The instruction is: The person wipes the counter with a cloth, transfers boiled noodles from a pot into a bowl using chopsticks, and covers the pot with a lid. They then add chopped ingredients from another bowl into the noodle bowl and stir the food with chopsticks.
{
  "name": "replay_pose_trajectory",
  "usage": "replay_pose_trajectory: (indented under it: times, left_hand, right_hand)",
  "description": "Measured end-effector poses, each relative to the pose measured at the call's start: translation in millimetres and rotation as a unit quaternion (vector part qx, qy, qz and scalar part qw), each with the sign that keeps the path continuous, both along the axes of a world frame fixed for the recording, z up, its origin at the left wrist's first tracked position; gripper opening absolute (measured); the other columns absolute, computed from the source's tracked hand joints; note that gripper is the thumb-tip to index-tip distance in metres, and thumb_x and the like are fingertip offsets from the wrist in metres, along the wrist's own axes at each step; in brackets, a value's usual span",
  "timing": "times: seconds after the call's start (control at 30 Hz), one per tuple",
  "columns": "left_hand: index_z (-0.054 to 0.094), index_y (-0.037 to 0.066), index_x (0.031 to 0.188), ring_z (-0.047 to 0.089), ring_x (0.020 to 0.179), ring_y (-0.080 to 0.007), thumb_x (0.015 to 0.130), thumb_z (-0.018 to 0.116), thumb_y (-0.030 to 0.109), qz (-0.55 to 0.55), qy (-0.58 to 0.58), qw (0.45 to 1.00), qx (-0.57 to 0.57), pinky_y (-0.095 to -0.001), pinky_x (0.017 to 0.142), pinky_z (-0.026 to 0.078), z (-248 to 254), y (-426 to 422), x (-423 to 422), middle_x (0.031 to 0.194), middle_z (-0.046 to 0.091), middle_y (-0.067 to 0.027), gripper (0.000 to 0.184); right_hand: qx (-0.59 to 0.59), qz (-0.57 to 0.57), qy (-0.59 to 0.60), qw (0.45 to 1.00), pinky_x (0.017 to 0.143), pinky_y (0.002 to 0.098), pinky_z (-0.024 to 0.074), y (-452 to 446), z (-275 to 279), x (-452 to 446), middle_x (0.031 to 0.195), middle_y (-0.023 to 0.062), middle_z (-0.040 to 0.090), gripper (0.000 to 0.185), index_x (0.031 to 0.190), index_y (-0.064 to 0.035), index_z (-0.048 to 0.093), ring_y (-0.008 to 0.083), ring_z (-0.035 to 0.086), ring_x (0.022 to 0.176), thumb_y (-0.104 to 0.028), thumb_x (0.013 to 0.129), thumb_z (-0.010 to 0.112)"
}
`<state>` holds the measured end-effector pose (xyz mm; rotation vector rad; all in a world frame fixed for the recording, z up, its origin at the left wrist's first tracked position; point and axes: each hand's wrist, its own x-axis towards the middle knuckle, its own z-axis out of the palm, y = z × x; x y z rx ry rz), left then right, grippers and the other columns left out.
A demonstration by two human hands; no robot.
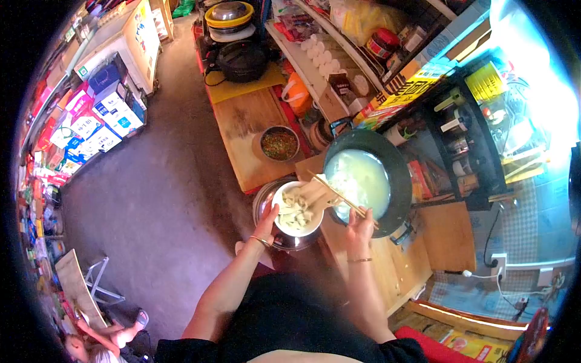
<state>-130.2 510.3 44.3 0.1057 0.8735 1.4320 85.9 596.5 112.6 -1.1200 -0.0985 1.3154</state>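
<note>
My left hand [266, 227] grips the side of a white bowl [296, 233] that holds wide pale noodles [296, 212]. My right hand [361, 227] is closed on a pair of wooden chopsticks [348, 201]. Their tips reach over the bowl's right side, where a stretch of noodles hangs between the bowl and the wok. To the right is a large dark wok [397, 175] with cloudy, pale liquid [370, 175] and some white food in it. Beneath the bowl shows part of a shiny metal vessel [262, 199].
A dish of red-green chopped sauce [279, 143] stands on a wooden board [242, 130]. Behind are a black cooker [242, 60] and shelves of goods [321, 54]. A black rack [469, 133] stands right of the wok. A person [103, 339] sits at lower left.
</note>
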Motion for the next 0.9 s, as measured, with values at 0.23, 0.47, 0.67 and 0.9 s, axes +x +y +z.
replay_pose_trajectory:
  times: [0.23,0.47,0.67,0.9]
  left_hand:
    - [0.031,0.01,0.126,0.043,0.108,-0.0159,0.081,0.054,0.034,0.023,0.0,1.0,0.004,-0.0317,0.087,0.039,-6.4,3.3,-5.2,0.12,0.043,-0.0035,0.057]
    - [0.033,0.01,0.125,0.04,0.111,-0.0165,0.082,0.051,0.036,0.034,-0.025,0.998,0.044,-0.0321,0.091,0.035,-36.4,3.1,-24.3,0.121,0.042,-0.0037,0.053]
    - [0.031,0.015,0.125,0.048,0.105,-0.0192,0.084,0.048,0.037,-0.023,-0.053,0.998,-0.017,-0.0345,0.084,0.044,-33.8,-2.4,-23.6,0.118,0.044,-0.0054,0.049]
    - [0.031,0.015,0.124,0.047,0.106,-0.0198,0.084,0.048,0.036,-0.008,-0.113,0.993,0.034,-0.0354,0.084,0.043,-52.2,2.4,1.3,0.119,0.044,-0.006,0.049]
  right_hand:
    - [0.063,0.138,-0.075,0.986,0.054,0.0255,0.0458,-26.6,35.2,-22.8,0.062,0.0101,0.052,0.033,0.081,0.0002,0.049,0.0189,0.053,0.055,-0.031,0.088,0.042]
    - [0.085,0.192,-0.205,0.956,0.045,0.0262,0.0478,-68.3,19.4,-67.4,0.067,0.0112,0.057,0.033,0.077,0.0023,0.051,0.0168,0.056,0.052,-0.026,0.09,0.039]
    - [0.33,0.282,-0.694,0.575,0.051,0.024,0.0464,-65.3,88.1,-33.6,0.07,0.0053,0.059,0.021,0.086,0.0012,0.058,0.0134,0.057,0.054,-0.012,0.088,0.041]
    - [0.14,0.338,-0.489,0.792,0.045,0.0211,0.0441,7.2,95.2,77.5,0.059,0.0065,0.056,0.019,0.089,0.0018,0.055,0.0101,0.055,0.05,-0.015,0.086,0.046]
